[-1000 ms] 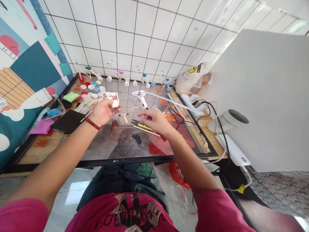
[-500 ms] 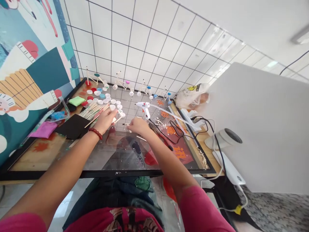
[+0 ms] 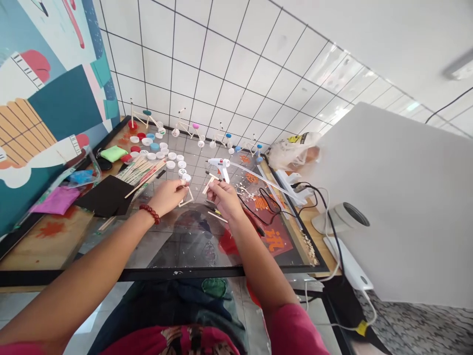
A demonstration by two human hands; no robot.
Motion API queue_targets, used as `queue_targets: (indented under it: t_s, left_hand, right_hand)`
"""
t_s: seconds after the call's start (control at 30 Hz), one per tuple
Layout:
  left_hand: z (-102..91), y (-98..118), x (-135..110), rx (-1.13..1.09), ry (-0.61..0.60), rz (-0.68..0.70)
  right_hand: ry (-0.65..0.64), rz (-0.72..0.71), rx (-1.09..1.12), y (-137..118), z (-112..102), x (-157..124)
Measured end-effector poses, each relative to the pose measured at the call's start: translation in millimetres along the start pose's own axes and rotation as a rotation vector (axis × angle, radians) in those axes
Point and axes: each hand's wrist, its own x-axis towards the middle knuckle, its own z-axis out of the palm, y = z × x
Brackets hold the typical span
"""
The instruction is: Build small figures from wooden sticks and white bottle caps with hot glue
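Note:
My left hand [image 3: 170, 195], with a red bead bracelet on the wrist, is closed on a small angled frame of thin wooden sticks [image 3: 190, 199]. Its fingertips are just below the nearest white bottle caps [image 3: 186, 178]. Pinched in my right hand [image 3: 226, 198] is a short joined piece of wooden sticks [image 3: 207, 185] with a black end. A white glue gun [image 3: 220, 166] lies right behind that hand. Below it, a loose stick [image 3: 217, 217] rests on the glass tabletop [image 3: 148, 246].
Wooden sticks [image 3: 142, 172] and black sheets [image 3: 105, 195] lie at left. Along the wall stand several stick-and-cap assemblies [image 3: 195, 126]. A black cord [image 3: 271, 212] loops at right, near a power strip [image 3: 291, 185] and a white cylinder [image 3: 342, 218].
My right hand has risen from the tabletop with the black-ended stick piece. My left hand has drawn slightly down from the caps, and the stick frame in it has turned.

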Motion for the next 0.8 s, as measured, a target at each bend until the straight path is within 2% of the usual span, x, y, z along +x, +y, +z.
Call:
queue_targets:
  t_s: [0.1, 0.17, 0.27, 0.43, 0.63, 0.7, 0.8]
  left_hand:
    - [0.5, 9.3, -5.8, 0.109, 0.184, 0.227]
    - [1.6, 18.2, -11.1, 0.041, 0.203, 0.319]
    - [4.0, 28.8, -17.9, -0.118, 0.133, 0.323]
    - [5.4, 32.6, -20.4, -0.219, 0.147, 0.321]
    - [6.2, 30.3, -20.0, -0.449, -0.054, 0.246]
    - [4.9, 31.1, -21.0, -0.448, -0.047, 0.249]
    - [0.9, 33.9, -22.9, -0.349, 0.038, 0.301]
  right_hand:
    - [0.021, 0.032, 0.108, 1.8, 5.5, -1.1]
    - [0.029, 0.075, 0.185, 1.5, 8.7, -2.5]
    - [0.023, 0.147, 0.253, 1.2, 12.8, -5.7]
    - [-0.002, 0.172, 0.271, 0.5, 16.6, -9.8]
    - [-0.029, 0.154, 0.283, -5.0, 13.0, -10.7]
    - [-0.051, 0.133, 0.291, -7.0, 12.6, -11.7]
    - [-0.096, 0.112, 0.307, -8.9, 13.4, -14.3]
